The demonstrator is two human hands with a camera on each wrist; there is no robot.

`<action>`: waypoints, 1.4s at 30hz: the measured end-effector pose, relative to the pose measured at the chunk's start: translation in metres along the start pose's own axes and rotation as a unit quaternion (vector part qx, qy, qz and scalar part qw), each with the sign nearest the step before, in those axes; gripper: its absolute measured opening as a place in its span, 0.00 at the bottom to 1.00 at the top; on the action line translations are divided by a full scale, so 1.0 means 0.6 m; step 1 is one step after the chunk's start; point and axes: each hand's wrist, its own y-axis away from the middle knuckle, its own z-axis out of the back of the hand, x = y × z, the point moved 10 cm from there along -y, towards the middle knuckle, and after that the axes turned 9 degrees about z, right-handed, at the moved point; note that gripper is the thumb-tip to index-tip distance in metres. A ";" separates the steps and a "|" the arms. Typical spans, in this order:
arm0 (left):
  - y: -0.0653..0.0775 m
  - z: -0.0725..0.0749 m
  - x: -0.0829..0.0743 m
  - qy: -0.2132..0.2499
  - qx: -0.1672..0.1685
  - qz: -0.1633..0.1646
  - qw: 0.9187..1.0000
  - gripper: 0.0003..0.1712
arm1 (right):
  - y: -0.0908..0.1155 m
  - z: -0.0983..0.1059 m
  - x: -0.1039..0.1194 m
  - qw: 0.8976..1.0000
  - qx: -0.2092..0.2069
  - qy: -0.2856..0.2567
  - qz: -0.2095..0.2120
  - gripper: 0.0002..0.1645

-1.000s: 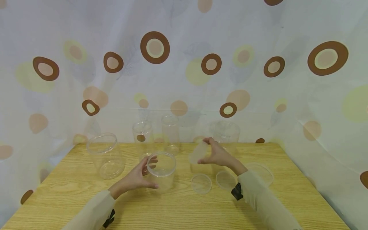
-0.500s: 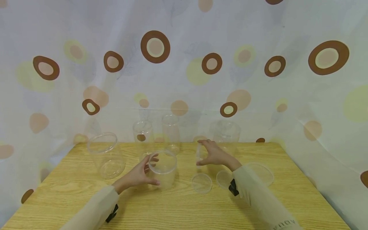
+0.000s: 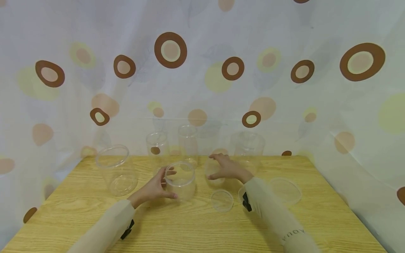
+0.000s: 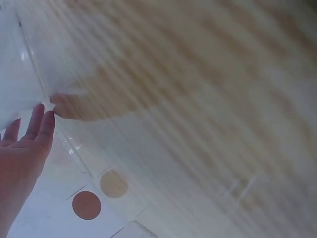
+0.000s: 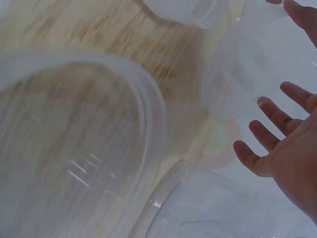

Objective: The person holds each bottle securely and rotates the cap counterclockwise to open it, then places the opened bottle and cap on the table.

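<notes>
A clear plastic jar [image 3: 181, 188] stands near the middle of the table in the head view. My left hand [image 3: 152, 189] grips its left side, thumb in front and fingers behind. To the right, my right hand [image 3: 229, 169] holds a round translucent lid [image 3: 211, 168] by its edge, between thumb and fingers. The lid's face is turned towards the jar's side and the two are apart. In the right wrist view the hand [image 5: 292, 134] has its fingers spread against the lid [image 5: 237, 74]. The left wrist view catches the left hand [image 4: 27, 146] touching the jar at the frame's edge.
Another lid [image 3: 222, 200] lies flat in front, a second sits partly under the right sleeve, and a larger lid [image 3: 286, 190] lies farther right. Clear jars stand behind: a wide one [image 3: 117, 172] at left, tall ones [image 3: 188, 146] mid-back, and one [image 3: 250, 147] at right-back.
The right hand has moved left with the lid, turning it from slanted through edge-on to facing round. The left hand has shifted the jar slightly right and away.
</notes>
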 end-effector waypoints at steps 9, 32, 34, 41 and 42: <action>-0.001 0.004 -0.002 0.001 -0.002 0.008 1.000 0.56 | -0.015 -0.035 -0.009 0.997 0.035 0.065 -0.031 0.50; 0.001 0.016 -0.010 -0.008 -0.006 0.017 1.000 0.58 | 0.000 -0.026 0.000 0.999 0.033 0.035 -0.021 0.52; 0.006 0.022 -0.019 -0.015 -0.007 0.010 1.000 0.58 | 0.003 -0.011 0.008 0.999 0.023 0.032 -0.014 0.51; 0.019 0.035 -0.056 -0.050 0.002 -0.005 0.999 0.59 | 0.022 0.051 0.048 0.999 -0.008 0.022 0.025 0.50; 0.020 0.037 -0.063 -0.051 0.001 -0.005 0.999 0.59 | 0.025 0.062 0.053 0.999 -0.013 0.027 0.029 0.50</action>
